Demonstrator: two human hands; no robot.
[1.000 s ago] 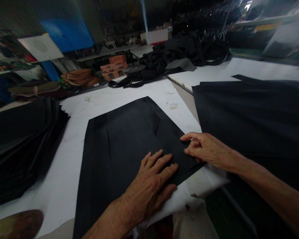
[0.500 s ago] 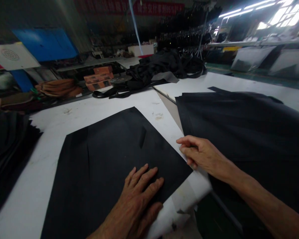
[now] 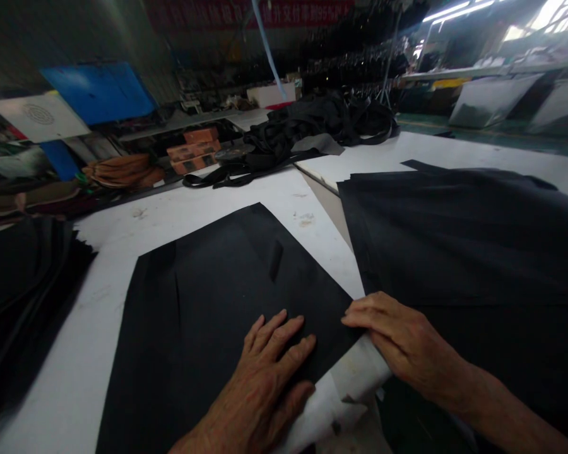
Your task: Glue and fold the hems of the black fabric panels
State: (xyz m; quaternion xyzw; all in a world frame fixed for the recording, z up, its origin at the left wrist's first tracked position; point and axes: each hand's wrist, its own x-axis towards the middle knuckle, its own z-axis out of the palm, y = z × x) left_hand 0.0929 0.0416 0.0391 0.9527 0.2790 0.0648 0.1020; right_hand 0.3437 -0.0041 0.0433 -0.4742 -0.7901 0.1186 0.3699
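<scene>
Nearest the camera, on the white table (image 3: pixel 99 353), the left hand (image 3: pixel 265 378) lies palm down with its fingers spread flat on the near right part of a black fabric panel (image 3: pixel 208 302), pressing it against the tabletop. Just beside it, the right hand (image 3: pixel 402 340) rests at the panel's right corner, fingers extended and close together, the fingertips touching the fabric's edge; it grips nothing that can be seen. The panel lies flat in the middle of the table, with a few folds or seams showing faintly on its surface.

To the right, a broad stack of black sheets (image 3: pixel 468 239) covers a neighbouring surface, its near corner close to the right hand. At the left edge sits another pile of dark pieces (image 3: pixel 19 296), blurred.

Farther back, a heap of black straps and cloth (image 3: pixel 312 126) sprawls across the table's far end. Left of it stand orange boxes (image 3: pixel 194 150) and a stack of tan material (image 3: pixel 123 171). Behind these are a blue board (image 3: pixel 99 91) and a white sheet printed with a circular pattern (image 3: pixel 40 116). Along the top runs a red banner (image 3: pixel 250 11) with pale characters, too blurred to read beyond what looks like "95%".
</scene>
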